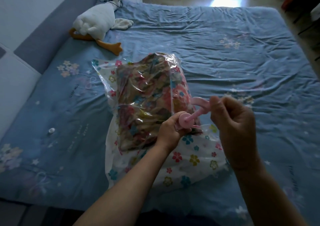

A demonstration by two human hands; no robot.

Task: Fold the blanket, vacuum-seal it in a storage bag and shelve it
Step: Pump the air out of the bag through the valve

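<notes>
The left hand (170,130) grips the pink pump (186,121) on the flowery bag (190,163) holding the blanket (147,101). The right hand (237,127) clenches the pump's handle (200,102). Writing on the bed (225,35) is too blurry to read.

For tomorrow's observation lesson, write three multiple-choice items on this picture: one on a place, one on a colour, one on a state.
1. Where does the plush goose lie?
A. on the bed's far left, by the headboard
B. on the floor
C. inside the bag

2. What colour is the hand pump?
A. green
B. pink
C. black

3. Where is the floral blanket?
A. spread flat over the bed
B. hanging on a shelf
C. folded inside the clear storage bag

Answers: A, it rests on the blue bed sheet near the padded headboard. B, pink base and handle in the left hand and right hand. C, plastic covers it.
</notes>
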